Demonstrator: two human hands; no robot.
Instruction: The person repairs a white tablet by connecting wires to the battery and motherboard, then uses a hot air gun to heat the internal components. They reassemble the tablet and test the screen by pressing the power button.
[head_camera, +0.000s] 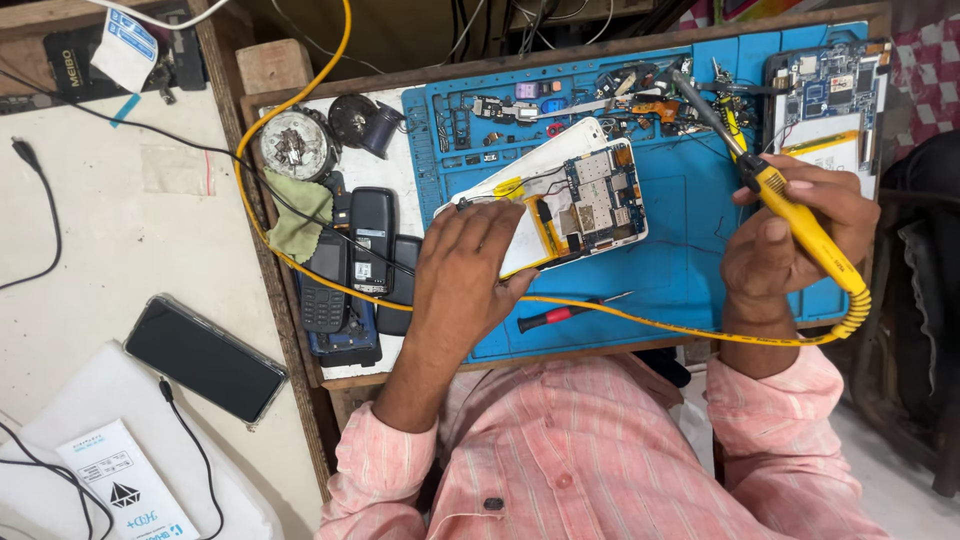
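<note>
Left hand (462, 272) flat on opened tablet (560, 195); right hand (790, 235) grips soldering iron (795, 215)

Head camera looks steeply down, close over the blue mat (690, 270).

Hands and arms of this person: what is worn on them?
Both hands, left and right, are bare: no gloves, rings or watch show. The shirt is pink with thin pale stripes and buttons; its sleeves are rolled above the forearms.

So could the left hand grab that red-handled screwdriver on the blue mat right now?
Probably yes. The left hand rests on the opened tablet, and the red-handled screwdriver lies just beside it on the blue mat, with only the yellow cord crossing nearby.
</note>
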